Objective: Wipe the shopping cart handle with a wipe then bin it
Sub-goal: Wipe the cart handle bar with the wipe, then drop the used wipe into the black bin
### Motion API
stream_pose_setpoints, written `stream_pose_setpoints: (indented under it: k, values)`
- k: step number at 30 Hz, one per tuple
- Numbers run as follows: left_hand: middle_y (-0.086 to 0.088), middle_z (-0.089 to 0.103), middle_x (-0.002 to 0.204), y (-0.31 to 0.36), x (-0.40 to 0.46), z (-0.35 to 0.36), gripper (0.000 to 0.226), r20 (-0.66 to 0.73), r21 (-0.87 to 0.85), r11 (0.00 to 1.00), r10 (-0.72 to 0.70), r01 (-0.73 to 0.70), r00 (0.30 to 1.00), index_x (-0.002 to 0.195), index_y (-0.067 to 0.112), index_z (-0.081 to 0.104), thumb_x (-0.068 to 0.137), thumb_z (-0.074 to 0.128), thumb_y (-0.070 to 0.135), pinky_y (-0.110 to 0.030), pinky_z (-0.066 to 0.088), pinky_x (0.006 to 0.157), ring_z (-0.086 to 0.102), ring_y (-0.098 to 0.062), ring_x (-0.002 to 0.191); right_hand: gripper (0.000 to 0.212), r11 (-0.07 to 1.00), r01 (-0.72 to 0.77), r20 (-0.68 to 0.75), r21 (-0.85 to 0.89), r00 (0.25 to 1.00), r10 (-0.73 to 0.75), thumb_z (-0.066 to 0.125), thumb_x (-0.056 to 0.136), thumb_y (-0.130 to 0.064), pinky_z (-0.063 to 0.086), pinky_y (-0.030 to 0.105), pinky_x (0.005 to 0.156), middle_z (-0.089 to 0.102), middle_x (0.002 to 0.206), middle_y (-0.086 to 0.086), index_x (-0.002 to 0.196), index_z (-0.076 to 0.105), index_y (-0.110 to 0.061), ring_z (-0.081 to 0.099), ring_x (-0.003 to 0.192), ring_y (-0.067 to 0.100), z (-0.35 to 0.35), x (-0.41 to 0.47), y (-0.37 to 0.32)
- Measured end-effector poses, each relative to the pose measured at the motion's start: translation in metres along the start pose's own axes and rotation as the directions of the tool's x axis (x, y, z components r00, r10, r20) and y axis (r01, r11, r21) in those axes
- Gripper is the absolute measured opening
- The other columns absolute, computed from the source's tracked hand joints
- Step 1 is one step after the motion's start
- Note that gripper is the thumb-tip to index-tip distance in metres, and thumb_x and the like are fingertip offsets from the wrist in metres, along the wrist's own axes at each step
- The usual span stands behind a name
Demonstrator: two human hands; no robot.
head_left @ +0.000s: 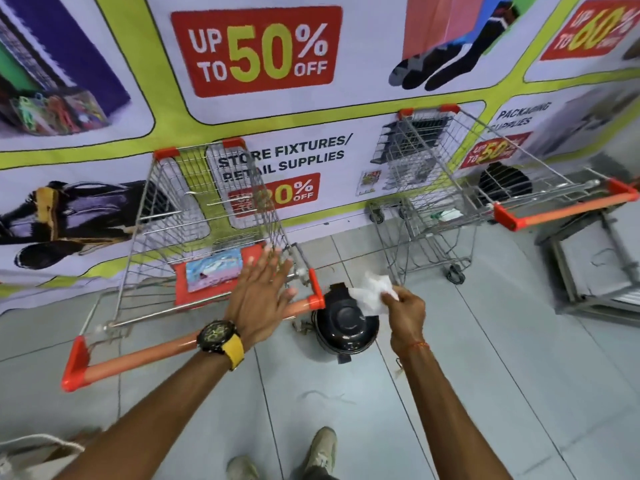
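Observation:
A wire shopping cart (207, 216) stands in front of me with an orange handle (138, 356) running from lower left to its right end cap near the bin. My left hand (259, 296), with a black and yellow watch on the wrist, hovers flat and spread over the right part of the handle, holding nothing. My right hand (407, 311) pinches a crumpled white wipe (372, 294) just above a round black bin (346, 327) with a closed lid. A pack of wipes (214, 271) lies on the cart's red child seat.
A second cart (436, 188) with an orange handle stands to the right against the printed sale banner wall. A grey metal frame (595, 271) sits at far right. My shoes show at the bottom on the grey tiled floor. A pale bag is at the bottom left corner.

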State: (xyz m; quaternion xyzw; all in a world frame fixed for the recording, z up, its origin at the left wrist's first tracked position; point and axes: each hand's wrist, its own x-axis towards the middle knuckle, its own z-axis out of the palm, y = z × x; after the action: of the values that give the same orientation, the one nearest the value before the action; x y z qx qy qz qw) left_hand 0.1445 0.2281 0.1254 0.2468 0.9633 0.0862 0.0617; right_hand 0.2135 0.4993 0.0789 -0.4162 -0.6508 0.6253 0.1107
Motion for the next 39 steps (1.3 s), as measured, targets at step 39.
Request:
stream_pose_setpoints:
  k: [39]
  values:
    - [-0.004,0.022,0.165,0.066,0.101,0.054,0.077,0.134,-0.162,0.961,0.245,-0.223,0.960,0.155,0.021,0.021,0.093,0.005,0.065,-0.044,0.004,0.125,0.017,-0.023,0.153,0.019,0.960,-0.110,-0.122,0.257,0.982,0.145,0.056,0.089,0.013,0.057,0.025,0.079,0.067,0.096,0.017,0.093,0.070,0.002,0.063,0.088,0.025,-0.055,0.052,-0.023]
